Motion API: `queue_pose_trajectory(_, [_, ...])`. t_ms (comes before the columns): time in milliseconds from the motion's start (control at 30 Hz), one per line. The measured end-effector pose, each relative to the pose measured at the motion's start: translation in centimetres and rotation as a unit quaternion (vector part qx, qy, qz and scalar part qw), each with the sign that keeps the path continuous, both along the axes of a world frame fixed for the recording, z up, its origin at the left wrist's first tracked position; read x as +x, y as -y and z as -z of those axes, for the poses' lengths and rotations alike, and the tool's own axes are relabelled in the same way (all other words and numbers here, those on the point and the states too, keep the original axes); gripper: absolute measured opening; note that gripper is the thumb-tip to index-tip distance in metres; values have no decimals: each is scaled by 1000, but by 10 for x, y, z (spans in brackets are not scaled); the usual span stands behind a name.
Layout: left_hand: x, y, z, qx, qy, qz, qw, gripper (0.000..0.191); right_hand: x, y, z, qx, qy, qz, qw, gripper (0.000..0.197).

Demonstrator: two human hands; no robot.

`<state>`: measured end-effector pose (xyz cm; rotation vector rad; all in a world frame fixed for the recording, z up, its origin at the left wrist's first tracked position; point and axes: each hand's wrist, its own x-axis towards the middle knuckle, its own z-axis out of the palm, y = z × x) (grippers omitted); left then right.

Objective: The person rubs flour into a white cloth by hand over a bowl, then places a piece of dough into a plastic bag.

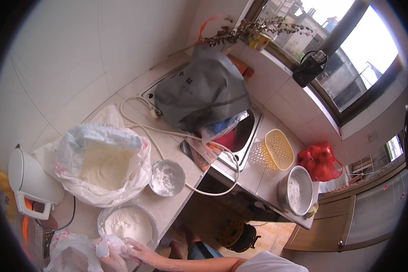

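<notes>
Low in the view, my left hand (114, 261) grips a smooth white lump (109, 244) that looks like dough. White powder coats my right hand (141, 252), whose fingers close on the lump's right side. Both hands are at the near rim of a metal bowl (154, 226) that holds white flour (129, 222). An open white plastic bag (66, 253) lies close by on the left. Beyond the bowl stands a large open sack (63, 180) of flour. Next to it is a small flour-dusted metal bowl (167, 178).
A white electric kettle (37, 183) stands at the left. A pale cable (210, 193) loops past the counter edge. Grey cloth or sheeting (204, 88) covers much of the sink (256, 125). Along the right counter are a yellow basket (278, 149), a red net bag (319, 161) and a steel pot (282, 192).
</notes>
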<state>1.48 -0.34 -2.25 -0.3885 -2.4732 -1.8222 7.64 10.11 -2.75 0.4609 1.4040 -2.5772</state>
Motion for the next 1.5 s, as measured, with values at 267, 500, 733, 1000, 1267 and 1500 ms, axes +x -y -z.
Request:
queue_pose_trajectory(267, [-4,7,-41,-257,-68,134,955,33,-14,-32,-41,208,-3,-108,972,49])
queue_pose_trajectory(500, [7,14,18,-64,-83,-103,989,31,-18,-51,-30,139,12,-76,987,33])
queue_pose_trajectory(733, [9,0,-16,-51,-45,-95,993,19,-13,-44,-59,296,-4,10,955,40])
queue_pose_trajectory(1000, [-15,-25,-28,50,78,-82,992,19,-5,-34,-38,320,-93,-17,943,42])
queue_pose_trajectory(1267, [-2,-31,-31,28,35,-105,993,13,5,-31,-23,446,-173,-75,875,54])
queue_pose_trajectory(1500, [-9,-28,-22,-91,-135,-135,977,13,6,-34,-24,350,-129,-89,923,56])
